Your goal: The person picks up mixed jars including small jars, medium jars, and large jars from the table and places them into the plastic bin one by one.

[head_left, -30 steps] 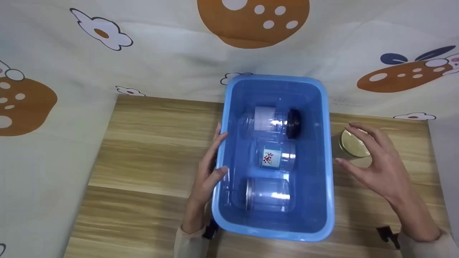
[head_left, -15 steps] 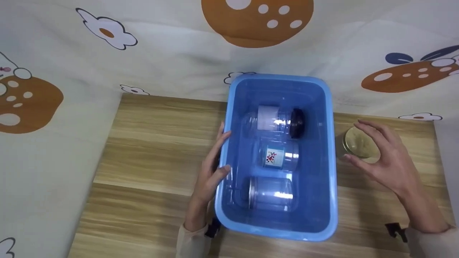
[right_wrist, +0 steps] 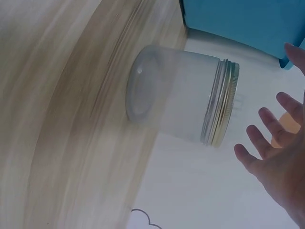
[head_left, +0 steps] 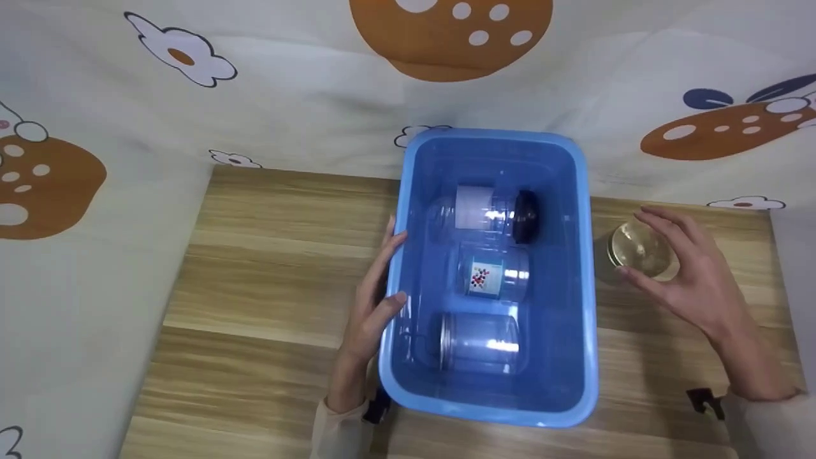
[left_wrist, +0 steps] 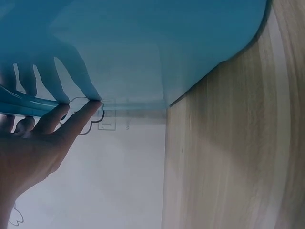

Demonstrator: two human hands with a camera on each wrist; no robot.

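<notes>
My left hand point(head_left: 370, 312) holds the left rim of a blue plastic tub point(head_left: 590, 306), its thumb over the rim. In the left wrist view, fingers point(left_wrist: 78, 117) lie against the outer wall. Inside the tub, three clear jars lie on their sides: one with a dark lid point(head_left: 526, 217), one with a printed label point(head_left: 486, 277), and one with a silvery lid point(head_left: 446, 341). To the right of the tub, a clear jar point(right_wrist: 178, 90) with a gold-coloured lid point(right_wrist: 223, 102) stands upright. My right hand point(head_left: 695, 287) is beside it, fingers spread around the lid but apart from it.
The wood-patterned surface point(head_left: 274, 268) extends to the left of the tub. A pale printed cloth point(head_left: 306, 83) rises behind and at both sides. The tub's far end stands close to it.
My right hand has shifted slightly right and away from the tub, its thumb now nearer the standing jar. The left hand stays on the tub's rim; the jars inside lie as before.
</notes>
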